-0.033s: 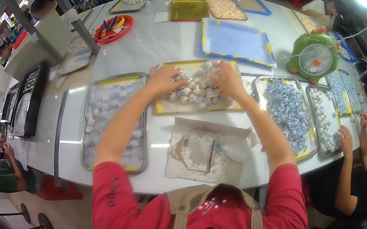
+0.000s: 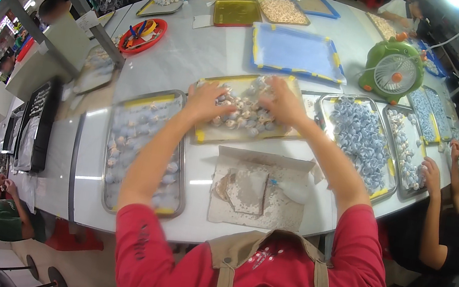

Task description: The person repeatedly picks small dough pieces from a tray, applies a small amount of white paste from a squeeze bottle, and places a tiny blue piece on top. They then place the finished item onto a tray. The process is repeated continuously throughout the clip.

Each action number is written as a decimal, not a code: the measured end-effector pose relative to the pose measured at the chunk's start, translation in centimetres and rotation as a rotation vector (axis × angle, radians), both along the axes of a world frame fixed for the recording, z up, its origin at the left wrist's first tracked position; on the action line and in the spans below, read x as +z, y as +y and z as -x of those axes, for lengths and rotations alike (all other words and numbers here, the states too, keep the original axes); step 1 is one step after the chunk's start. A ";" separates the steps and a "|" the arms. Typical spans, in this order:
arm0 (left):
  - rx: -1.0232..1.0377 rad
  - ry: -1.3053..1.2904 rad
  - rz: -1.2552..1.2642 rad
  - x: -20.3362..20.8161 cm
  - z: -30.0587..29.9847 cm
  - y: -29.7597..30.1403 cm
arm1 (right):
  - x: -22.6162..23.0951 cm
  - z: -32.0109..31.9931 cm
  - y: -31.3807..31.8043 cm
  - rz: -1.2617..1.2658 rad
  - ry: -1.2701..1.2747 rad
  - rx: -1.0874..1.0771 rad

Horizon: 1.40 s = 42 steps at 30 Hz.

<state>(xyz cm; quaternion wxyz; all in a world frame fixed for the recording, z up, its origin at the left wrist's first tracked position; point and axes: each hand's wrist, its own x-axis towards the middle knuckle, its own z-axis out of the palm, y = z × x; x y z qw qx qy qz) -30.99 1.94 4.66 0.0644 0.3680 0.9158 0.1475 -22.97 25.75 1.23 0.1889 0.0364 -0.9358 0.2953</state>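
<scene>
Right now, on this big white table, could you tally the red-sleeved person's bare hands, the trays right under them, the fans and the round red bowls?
Hands: 2 (left hand, right hand)
Tray under them: 1
Green fan: 1
Round red bowl: 1
Total: 5

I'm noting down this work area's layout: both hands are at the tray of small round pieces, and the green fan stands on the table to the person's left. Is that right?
Not quite: the head view shows the green fan on the table to the person's right. The left hand and right hand are indeed at the tray of small round pieces.
</scene>
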 end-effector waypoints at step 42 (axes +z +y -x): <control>0.330 -1.618 -0.713 0.5 -22.9 -3.9 | 10.1 -23.9 -7.4 -0.795 0.059 0.685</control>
